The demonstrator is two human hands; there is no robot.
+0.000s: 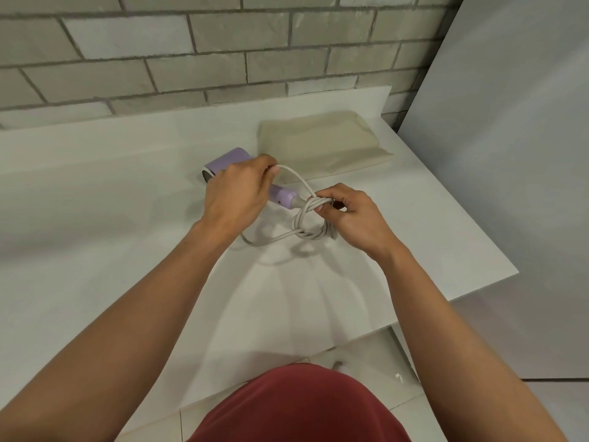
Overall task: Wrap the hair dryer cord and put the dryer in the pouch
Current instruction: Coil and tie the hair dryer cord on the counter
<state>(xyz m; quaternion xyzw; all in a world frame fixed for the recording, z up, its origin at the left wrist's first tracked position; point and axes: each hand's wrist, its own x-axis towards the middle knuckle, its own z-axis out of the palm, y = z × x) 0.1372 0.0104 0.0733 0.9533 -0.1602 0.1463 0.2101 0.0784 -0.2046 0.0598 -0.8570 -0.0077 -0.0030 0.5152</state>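
A lilac hair dryer [227,160] lies on the white counter [95,199], its handle end [283,198] pointing right. My left hand [237,194] covers the dryer's middle and pinches a strand of the pale grey cord [298,181] near its fingertips. My right hand [349,215] grips a coiled bundle of the cord [314,223] just beyond the handle end. One cord strand trails left under my left wrist. The beige pouch [322,141] lies flat behind both hands, apart from them.
A grey brick wall [191,59] rises behind the counter. The counter's right edge [462,202] drops off beside a white panel [510,154]. Tiled floor shows below the front edge, near my red shirt [299,406].
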